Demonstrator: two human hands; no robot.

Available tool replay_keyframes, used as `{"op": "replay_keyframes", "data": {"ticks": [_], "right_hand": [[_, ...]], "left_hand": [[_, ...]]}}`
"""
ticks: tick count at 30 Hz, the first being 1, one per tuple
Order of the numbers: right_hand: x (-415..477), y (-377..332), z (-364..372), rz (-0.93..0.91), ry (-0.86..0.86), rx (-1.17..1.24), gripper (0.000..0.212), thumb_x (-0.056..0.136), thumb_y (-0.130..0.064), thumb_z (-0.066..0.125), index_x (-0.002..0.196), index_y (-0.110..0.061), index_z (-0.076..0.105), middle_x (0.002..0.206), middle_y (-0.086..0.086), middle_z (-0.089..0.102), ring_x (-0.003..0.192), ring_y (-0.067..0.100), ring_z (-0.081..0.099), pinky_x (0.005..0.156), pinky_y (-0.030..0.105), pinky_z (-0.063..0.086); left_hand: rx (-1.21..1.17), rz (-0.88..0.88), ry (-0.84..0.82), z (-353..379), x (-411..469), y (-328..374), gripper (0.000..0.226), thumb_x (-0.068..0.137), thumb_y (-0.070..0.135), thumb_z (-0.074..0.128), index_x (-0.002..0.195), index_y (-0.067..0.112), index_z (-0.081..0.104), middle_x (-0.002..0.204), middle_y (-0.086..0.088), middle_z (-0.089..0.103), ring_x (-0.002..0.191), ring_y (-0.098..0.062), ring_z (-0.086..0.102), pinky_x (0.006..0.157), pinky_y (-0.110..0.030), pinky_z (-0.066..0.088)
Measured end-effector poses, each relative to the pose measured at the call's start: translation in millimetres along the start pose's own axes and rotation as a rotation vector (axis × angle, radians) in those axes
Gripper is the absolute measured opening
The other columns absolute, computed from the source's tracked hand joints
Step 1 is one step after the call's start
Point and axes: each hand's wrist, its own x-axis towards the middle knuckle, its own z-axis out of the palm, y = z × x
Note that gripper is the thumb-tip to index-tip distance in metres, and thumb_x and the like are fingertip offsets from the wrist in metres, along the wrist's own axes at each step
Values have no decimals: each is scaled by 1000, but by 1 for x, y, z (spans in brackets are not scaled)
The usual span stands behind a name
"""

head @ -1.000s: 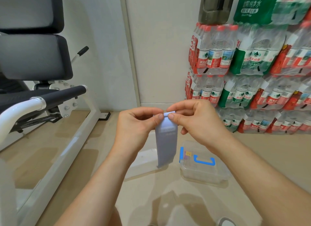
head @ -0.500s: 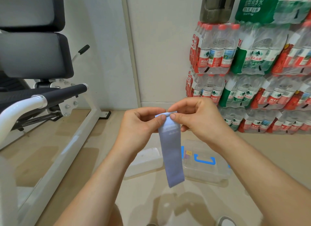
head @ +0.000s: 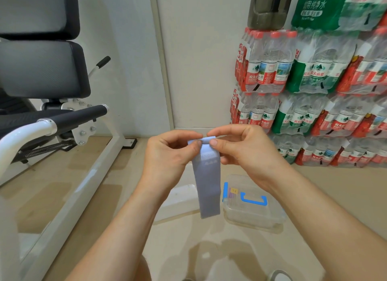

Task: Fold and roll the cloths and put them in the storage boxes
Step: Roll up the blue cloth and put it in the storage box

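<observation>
Above floor [head: 209,249], both hands' fingers [head: 194,147] pinch cloth [head: 207,182] top.

Far: we face a white wall [head: 199,71].
Near: glossy beige floor [head: 345,186].
Left: black padded seat [head: 41,71] on a white frame [head: 98,171].
Right: we see stacked water-bottle packs [head: 314,104].

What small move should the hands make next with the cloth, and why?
Probably start rolling the top edge downward. The left hand and right hand both pinch the cloth at its top edge. The rest hangs straight as a narrow, unrolled strip. The box sits on the floor below the hands, so rolling seems due before storing.
</observation>
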Motion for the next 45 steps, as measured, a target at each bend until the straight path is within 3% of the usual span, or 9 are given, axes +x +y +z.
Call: {"op": "replay_keyframes", "data": {"ticks": [8, 18, 22, 25, 31, 35, 39, 42, 45], "right_hand": [[0, -3, -2, 21, -43, 20, 16, 85, 0, 63, 83, -14, 70, 72, 4, 70, 60, 13, 57, 53, 22, 47], [2, 0, -3, 6, -15, 49, 11, 80, 0, 71, 82, -11, 70, 76, 6, 69, 65, 12, 58, 56, 19, 47], [1, -1, -3, -29, 5, -19, 16, 80, 2, 70, 80, -13, 69, 78, 6, 70, 69, 12, 60, 53, 16, 47], [1, -2, -3, -58, 22, -49, 20, 80, 5, 68, 79, -15, 68, 77, 5, 70, 66, 10, 61, 51, 16, 47], [3, 2, -1, 15, 27, 17, 15, 83, 2, 67, 88, -12, 69, 79, 7, 71, 68, 11, 64, 54, 20, 52], [4, 4, 0, 45, -11, 91, 9, 84, -2, 67, 91, -6, 71, 86, 14, 74, 73, 13, 68, 60, 20, 53], [3, 3, 1, 35, -7, 143, 6, 83, -3, 68, 87, -5, 72, 82, 9, 73, 72, 9, 68, 59, 19, 53], [3, 3, 0, 35, 5, 129, 10, 82, 2, 68, 86, -7, 71, 90, 18, 73, 74, 14, 70, 61, 20, 55], [3, 2, -1, 45, 18, 154, 12, 81, 5, 67, 85, -6, 70, 100, 29, 69, 78, 20, 69, 65, 22, 58]], "left_hand": [[-46, 17, -31, 1, -1, 0, 19, 78, -7, 67, 78, 10, 74, 65, 7, 70, 63, -4, 62, 60, -13, 49], [-83, 6, -75, 2, -1, -2, 19, 76, -9, 69, 79, 9, 73, 67, 6, 71, 66, -5, 65, 63, -15, 51], [-156, -59, -144, -1, 1, -4, 12, 72, 11, 75, 84, 9, 75, 83, -8, 75, 83, -21, 70, 77, -29, 56], [-165, -97, -191, -3, 0, -2, 13, 82, 10, 68, 92, 5, 74, 88, -12, 75, 86, -26, 72, 79, -36, 58], [-112, -79, -88, -3, 1, -2, 15, 74, 1, 74, 86, 10, 74, 73, 0, 75, 69, -8, 70, 62, -17, 53], [-101, -50, -51, -3, 2, -3, 18, 71, -4, 76, 80, 12, 74, 71, 0, 74, 69, -9, 68, 63, -16, 52], [-99, -37, -65, -2, 1, -4, 21, 71, -9, 74, 77, 11, 73, 69, 2, 74, 69, -8, 69, 62, -16, 52], [-105, -59, -93, -3, 1, -6, 20, 72, -8, 73, 80, 11, 72, 76, -3, 75, 75, -13, 70, 67, -19, 54], [-153, -123, -151, -4, 1, -7, 16, 77, 6, 72, 92, 9, 72, 91, -13, 74, 89, -27, 71, 81, -35, 56]]}}
